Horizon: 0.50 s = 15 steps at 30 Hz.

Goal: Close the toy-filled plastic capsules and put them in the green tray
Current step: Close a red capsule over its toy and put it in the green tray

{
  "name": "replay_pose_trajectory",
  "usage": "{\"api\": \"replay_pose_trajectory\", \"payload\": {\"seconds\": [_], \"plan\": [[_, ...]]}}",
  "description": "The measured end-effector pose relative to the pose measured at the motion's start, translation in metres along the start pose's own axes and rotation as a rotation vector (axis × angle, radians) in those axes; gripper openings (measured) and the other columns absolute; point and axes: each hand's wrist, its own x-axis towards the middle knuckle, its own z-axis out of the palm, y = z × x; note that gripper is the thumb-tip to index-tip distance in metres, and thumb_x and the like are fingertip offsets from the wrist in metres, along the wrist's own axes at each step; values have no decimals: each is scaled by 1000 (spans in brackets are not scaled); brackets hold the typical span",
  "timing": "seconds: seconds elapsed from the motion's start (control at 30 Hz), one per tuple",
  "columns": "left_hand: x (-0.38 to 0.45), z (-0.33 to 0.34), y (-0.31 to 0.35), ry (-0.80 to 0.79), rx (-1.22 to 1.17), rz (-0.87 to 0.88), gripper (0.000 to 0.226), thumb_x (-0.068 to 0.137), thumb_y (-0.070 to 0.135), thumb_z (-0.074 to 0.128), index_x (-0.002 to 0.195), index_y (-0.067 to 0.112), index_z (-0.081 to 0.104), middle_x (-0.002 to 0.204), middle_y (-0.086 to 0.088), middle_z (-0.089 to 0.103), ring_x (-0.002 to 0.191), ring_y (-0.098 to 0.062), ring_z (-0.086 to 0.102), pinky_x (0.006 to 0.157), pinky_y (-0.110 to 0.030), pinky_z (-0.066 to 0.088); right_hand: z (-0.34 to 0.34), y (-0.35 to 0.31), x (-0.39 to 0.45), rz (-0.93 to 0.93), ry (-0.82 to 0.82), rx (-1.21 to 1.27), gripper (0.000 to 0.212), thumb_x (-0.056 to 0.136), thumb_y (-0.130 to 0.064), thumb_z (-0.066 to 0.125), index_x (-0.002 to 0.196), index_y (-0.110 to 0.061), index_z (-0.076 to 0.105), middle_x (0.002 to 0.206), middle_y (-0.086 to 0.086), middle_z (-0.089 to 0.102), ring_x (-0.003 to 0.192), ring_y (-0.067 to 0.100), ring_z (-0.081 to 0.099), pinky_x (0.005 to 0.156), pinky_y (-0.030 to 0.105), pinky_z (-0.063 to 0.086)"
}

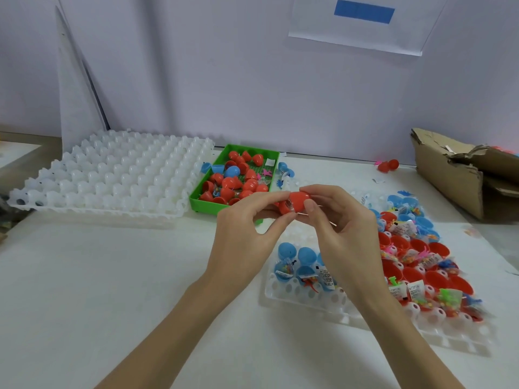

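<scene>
Both my hands are up over the white table (98,276), and between them sits one red capsule (295,203). My left hand (247,228) pinches it from the left side, thumb tip under it and fingers curled behind. My right hand (341,228) grips it from the right, thumb pressed on its front and the index finger hooked over the top. A bit of printed paper shows inside the capsule, near the seam (whether the two halves have fully met, I cannot tell from here).

Just behind my hands is the green tray (202,202), with a heap of red capsules and halves in it, one blue capsule (232,172) among them, and a few small toy packets. The held capsule hovers in front of the tray's near right corner, not inside it.

To the tray's left lies a large white holder tray (112,175), its rows of cups showing white only. Under and right of my right hand is another white holder tray (306,294), this one loaded: open blue capsule halves (297,255) at the near left, open red capsule halves (421,265) further right, most stuffed with bagged toys and tiny printed slips.

Far right, a torn cardboard box (455,175) rests on the table. A loose red capsule (389,165) lies by the back wall, and a white sheet with a blue rectangle (364,11) hangs above.
</scene>
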Motion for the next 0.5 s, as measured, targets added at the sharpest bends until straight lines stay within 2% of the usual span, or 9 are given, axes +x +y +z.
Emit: {"api": "replay_pose_trajectory", "payload": {"seconds": [0.17,0.33,0.5], "plan": [[1,0,0,29,-219,-100,37,83,14,86,117,16,73,101,9,78,99,-11,74,88,-22,59,-3,-3,0,-54,-32,49,18,99,-8,63,113,-15,70,103,-6,75,97,8,72,81,16,57],[2,-2,0,35,-227,-34,29,84,16,85,111,15,75,101,5,77,97,-23,75,89,-30,60,-4,-6,1,-109,-66,99,20,99,-3,61,115,-12,69,105,-3,74,99,9,72,84,17,57],[0,-3,-1,96,-162,96,31,83,21,84,112,14,76,105,3,76,99,-21,75,88,-28,61,-4,-8,0,-129,-72,125,22,99,-5,61,115,-18,69,107,-6,74,101,8,72,85,16,56]]}}
